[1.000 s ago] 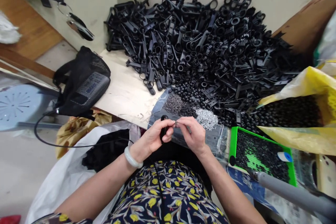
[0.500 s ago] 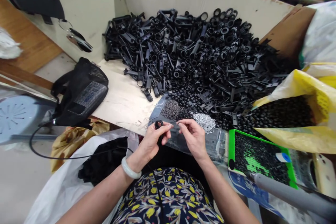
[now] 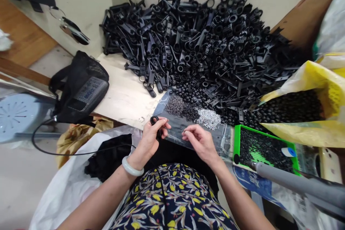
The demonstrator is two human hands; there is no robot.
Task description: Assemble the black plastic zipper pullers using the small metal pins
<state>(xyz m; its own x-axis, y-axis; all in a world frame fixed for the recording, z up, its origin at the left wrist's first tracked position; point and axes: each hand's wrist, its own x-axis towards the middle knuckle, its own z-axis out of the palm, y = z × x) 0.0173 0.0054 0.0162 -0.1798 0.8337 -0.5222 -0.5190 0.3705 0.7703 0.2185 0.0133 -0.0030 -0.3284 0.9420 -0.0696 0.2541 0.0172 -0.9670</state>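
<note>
My left hand (image 3: pixel 153 133) is closed round a black plastic part with a ring end (image 3: pixel 154 119); most of the part is hidden by the fingers. To its right, my right hand (image 3: pixel 199 141) has thumb and forefinger pinched together, and whatever may sit between the tips is too small to make out. Both hands are held above the near edge of a dark sheet (image 3: pixel 178 129). On that sheet lie a heap of silvery pins (image 3: pixel 208 118) and a heap of small brownish pieces (image 3: pixel 174 105). Small round black pieces (image 3: pixel 185 95) are spread just behind them.
A large pile of black plastic parts (image 3: pixel 172 43) fills the back. At right are a yellow bag (image 3: pixel 291 129) of black pieces, a green tray (image 3: pixel 237 140) and a grey bar (image 3: pixel 280 176). A black mesh bag (image 3: pixel 81 90) lies left.
My hands have moved a little farther apart, the left one shifting left with the black ring-ended part still in it. The camera view has tilted slightly, moving the surroundings upward.
</note>
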